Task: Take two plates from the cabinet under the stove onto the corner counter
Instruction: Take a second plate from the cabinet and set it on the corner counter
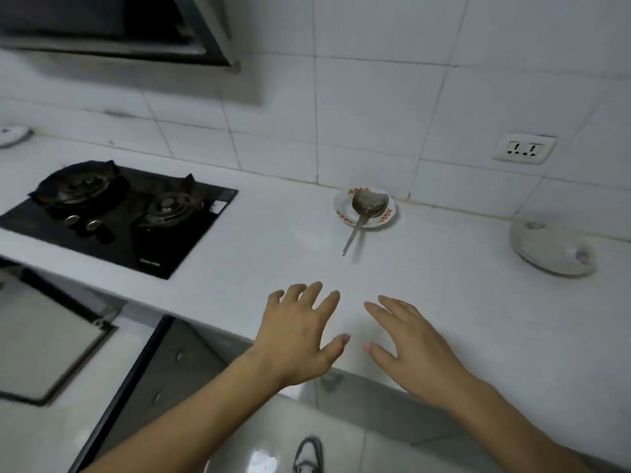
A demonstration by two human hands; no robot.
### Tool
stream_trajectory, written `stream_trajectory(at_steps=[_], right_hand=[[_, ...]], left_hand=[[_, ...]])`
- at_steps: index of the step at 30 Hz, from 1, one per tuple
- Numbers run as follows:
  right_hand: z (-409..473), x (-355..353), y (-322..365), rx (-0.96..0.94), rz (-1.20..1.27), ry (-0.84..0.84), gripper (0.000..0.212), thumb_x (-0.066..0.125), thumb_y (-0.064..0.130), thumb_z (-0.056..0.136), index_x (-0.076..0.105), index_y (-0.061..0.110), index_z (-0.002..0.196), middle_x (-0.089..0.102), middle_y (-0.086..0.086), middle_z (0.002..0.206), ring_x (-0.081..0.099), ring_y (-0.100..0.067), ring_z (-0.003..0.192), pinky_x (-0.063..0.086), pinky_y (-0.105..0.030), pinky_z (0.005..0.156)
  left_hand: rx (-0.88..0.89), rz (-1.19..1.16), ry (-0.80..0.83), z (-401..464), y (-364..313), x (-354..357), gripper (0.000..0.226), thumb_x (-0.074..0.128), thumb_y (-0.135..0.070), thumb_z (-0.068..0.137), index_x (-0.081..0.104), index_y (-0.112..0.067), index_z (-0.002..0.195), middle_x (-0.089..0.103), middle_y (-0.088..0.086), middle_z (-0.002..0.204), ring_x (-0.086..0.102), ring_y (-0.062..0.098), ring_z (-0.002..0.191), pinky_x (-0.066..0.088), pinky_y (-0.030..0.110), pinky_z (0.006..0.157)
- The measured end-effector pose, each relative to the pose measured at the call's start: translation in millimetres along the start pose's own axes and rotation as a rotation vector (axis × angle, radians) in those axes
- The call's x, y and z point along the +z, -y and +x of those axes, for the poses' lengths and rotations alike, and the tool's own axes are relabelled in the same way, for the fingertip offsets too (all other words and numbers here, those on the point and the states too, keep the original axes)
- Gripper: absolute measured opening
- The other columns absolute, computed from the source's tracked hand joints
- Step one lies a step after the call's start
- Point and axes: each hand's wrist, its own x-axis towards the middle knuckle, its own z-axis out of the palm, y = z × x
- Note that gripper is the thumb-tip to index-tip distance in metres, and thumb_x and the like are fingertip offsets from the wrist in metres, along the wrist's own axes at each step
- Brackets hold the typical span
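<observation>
My left hand (300, 332) and my right hand (413, 343) hover side by side over the front of the white corner counter (461, 295), palms down, fingers spread, holding nothing. The black two-burner gas stove (119, 213) is set into the counter at the left. Below it, a cabinet door (44, 336) with a dark frame stands swung open. The inside of the cabinet is out of sight, and no plates from it show in view.
A small patterned dish (343, 213) with a metal skimmer (367, 203) sits in the far corner by the tiled wall. A white rounded bowl (553, 249) lies at the right. A wall socket (524, 149) is above it. The range hood (116, 25) hangs top left.
</observation>
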Motion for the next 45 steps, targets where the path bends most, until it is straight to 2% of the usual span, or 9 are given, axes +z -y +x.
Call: stream_trajectory(at_steps=[6, 10, 15, 17, 21, 26, 32, 40, 45], right_hand=[[-0.2, 31.4, 75.2, -0.251, -0.047, 0.093, 0.061, 0.043, 0.047, 0.094, 0.022, 0.032, 0.149, 0.018, 0.006, 0.16, 0.013, -0.011, 0.146, 0.019, -0.026, 0.116], [-4.1, 52.6, 139.3, -0.405, -0.073, 0.127, 0.062, 0.046, 0.046, 0.093, 0.025, 0.029, 0.149, 0.022, 0.004, 0.158, 0.016, -0.012, 0.145, 0.022, -0.026, 0.114], [-12.7, 95.8, 225.5, -0.582, -0.104, 0.181, 0.064, 0.046, 0.048, 0.092, 0.026, 0.029, 0.149, 0.026, 0.002, 0.157, 0.019, -0.012, 0.145, 0.024, -0.029, 0.117], [-17.5, 117.6, 260.7, -0.64, -0.13, 0.206, 0.064, 0.046, 0.048, 0.092, 0.026, 0.028, 0.149, 0.026, 0.002, 0.157, 0.019, -0.012, 0.145, 0.022, -0.029, 0.118], [-31.7, 162.0, 329.1, -0.706, -0.144, 0.236, 0.063, 0.047, 0.048, 0.092, 0.028, 0.028, 0.149, 0.028, 0.003, 0.156, 0.019, -0.011, 0.145, 0.02, -0.027, 0.115], [-46.2, 212.2, 401.8, -0.775, -0.166, 0.281, 0.062, 0.045, 0.049, 0.092, 0.027, 0.028, 0.148, 0.029, 0.004, 0.155, 0.02, -0.013, 0.144, 0.026, -0.032, 0.115], [-40.2, 256.8, 465.3, -0.844, -0.189, 0.349, 0.063, 0.044, 0.05, 0.091, 0.027, 0.028, 0.148, 0.031, 0.003, 0.154, 0.024, -0.014, 0.143, 0.031, -0.034, 0.114], [-1.2, 302.3, 532.4, -0.922, -0.175, 0.448, 0.063, 0.044, 0.049, 0.093, 0.024, 0.029, 0.149, 0.026, 0.003, 0.157, 0.021, -0.013, 0.144, 0.028, -0.031, 0.113], [28.4, 322.5, 575.2, -0.951, -0.243, 0.435, 0.063, 0.045, 0.048, 0.092, 0.027, 0.028, 0.148, 0.03, 0.0, 0.156, 0.025, -0.017, 0.143, 0.029, -0.032, 0.113]], left_hand=[[-0.216, 0.017, -0.061, -98.1, 39.7, -7.1, 0.065, 0.042, -0.062, 0.08, 0.052, -0.021, 0.129, 0.059, 0.011, 0.13, 0.058, 0.033, 0.112, 0.048, 0.05, 0.087], [-0.351, 0.006, -0.081, -163.6, 72.3, -12.8, 0.068, 0.036, -0.065, 0.082, 0.045, -0.025, 0.136, 0.052, 0.006, 0.137, 0.05, 0.028, 0.121, 0.041, 0.047, 0.094], [-0.515, -0.006, -0.107, -253.0, 116.9, -12.9, 0.067, 0.037, -0.064, 0.082, 0.043, -0.026, 0.137, 0.051, 0.007, 0.138, 0.049, 0.028, 0.122, 0.041, 0.047, 0.095], [-0.566, 0.0, -0.1, -290.9, 137.2, -10.5, 0.068, 0.034, -0.065, 0.082, 0.04, -0.027, 0.138, 0.049, 0.005, 0.139, 0.047, 0.028, 0.122, 0.039, 0.046, 0.096], [-0.661, -0.01, -0.114, -365.4, 176.9, -6.7, 0.061, 0.037, -0.063, 0.08, 0.049, -0.025, 0.127, 0.058, 0.005, 0.125, 0.055, 0.029, 0.11, 0.044, 0.046, 0.087], [-0.766, -0.012, -0.064, -443.1, 220.7, 1.0, 0.065, 0.035, -0.062, 0.081, 0.049, -0.022, 0.13, 0.057, 0.007, 0.129, 0.053, 0.031, 0.114, 0.044, 0.048, 0.09], [-0.875, -0.052, -0.044, -492.2, 264.4, 12.9, 0.067, 0.034, -0.063, 0.082, 0.047, -0.023, 0.134, 0.054, 0.007, 0.134, 0.052, 0.03, 0.118, 0.042, 0.046, 0.093], [-0.988, -0.035, -0.049, -520.2, 333.3, 21.9, 0.061, 0.045, -0.059, 0.079, 0.057, -0.02, 0.125, 0.065, 0.007, 0.119, 0.063, 0.029, 0.1, 0.051, 0.043, 0.077], [-0.981, -0.039, -0.027, -532.2, 385.7, 20.7, 0.062, 0.047, -0.057, 0.079, 0.056, -0.019, 0.126, 0.065, 0.008, 0.119, 0.061, 0.03, 0.101, 0.05, 0.042, 0.079]])
